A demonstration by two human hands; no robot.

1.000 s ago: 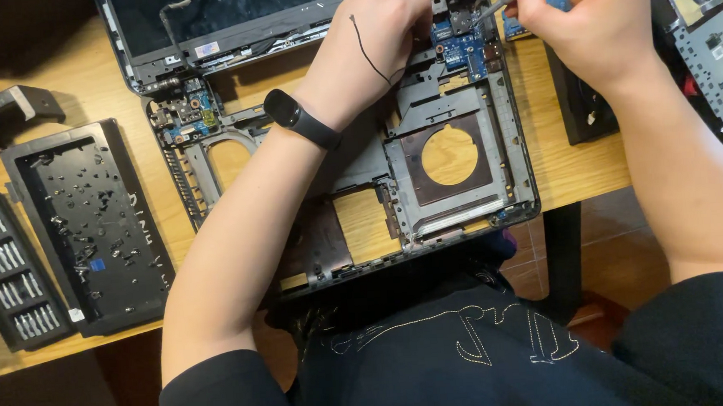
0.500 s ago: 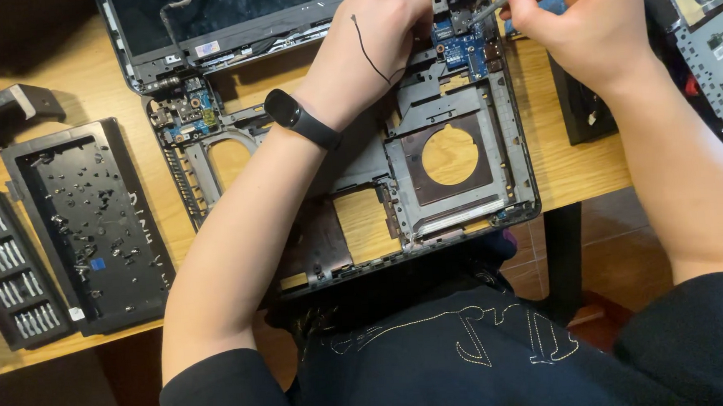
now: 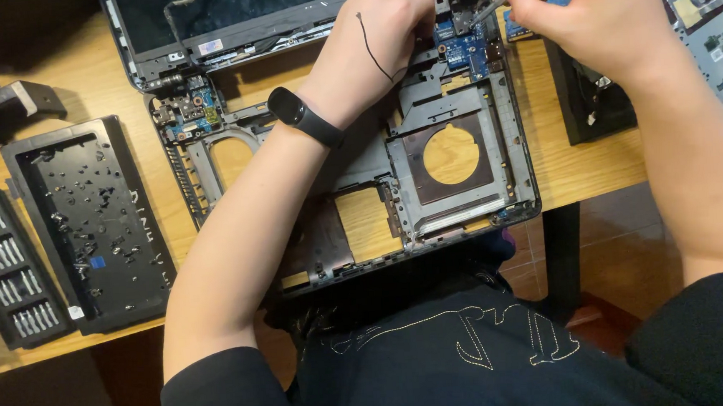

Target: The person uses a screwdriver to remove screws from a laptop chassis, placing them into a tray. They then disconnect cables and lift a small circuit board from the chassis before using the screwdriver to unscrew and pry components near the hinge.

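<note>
Two hands work at the far end of the stripped laptop chassis (image 3: 360,186), which lies on the wooden table (image 3: 593,164), overhanging its near edge. Our left hand (image 3: 373,48) presses flat beside the blue circuit board (image 3: 462,48); our right hand (image 3: 592,13) pinches a thin screwdriver (image 3: 495,1) onto it.

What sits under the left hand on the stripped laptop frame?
The left hand rests on the grey laptop frame beside a small blue circuit board, which the right hand's screwdriver touches. Anything beneath the palm is covered.
</note>
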